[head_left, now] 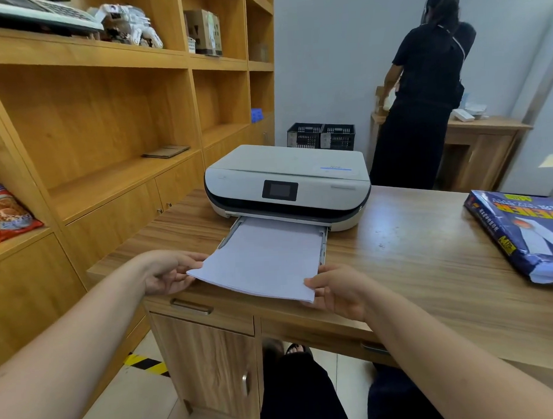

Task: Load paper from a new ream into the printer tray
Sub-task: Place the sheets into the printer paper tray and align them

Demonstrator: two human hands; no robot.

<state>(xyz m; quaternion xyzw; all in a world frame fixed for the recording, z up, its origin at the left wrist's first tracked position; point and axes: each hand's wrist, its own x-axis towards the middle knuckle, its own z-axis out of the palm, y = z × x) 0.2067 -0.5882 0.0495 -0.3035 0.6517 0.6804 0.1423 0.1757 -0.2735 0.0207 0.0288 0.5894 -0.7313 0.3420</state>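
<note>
Gleaming wooden desk (429,250), shelved office.

Ream wrapper (529,233) (blue) runs off the right edge.

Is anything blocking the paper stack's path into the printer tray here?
Nothing visible does. The paper stack, held by the left hand and right hand, already lies partly in the open tray, with no object between it and the printer.

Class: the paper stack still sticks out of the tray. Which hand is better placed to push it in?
Probably the right hand: it grips the paper stack at its trailing near corner, behind the stack. The left hand holds the side edge.
</note>
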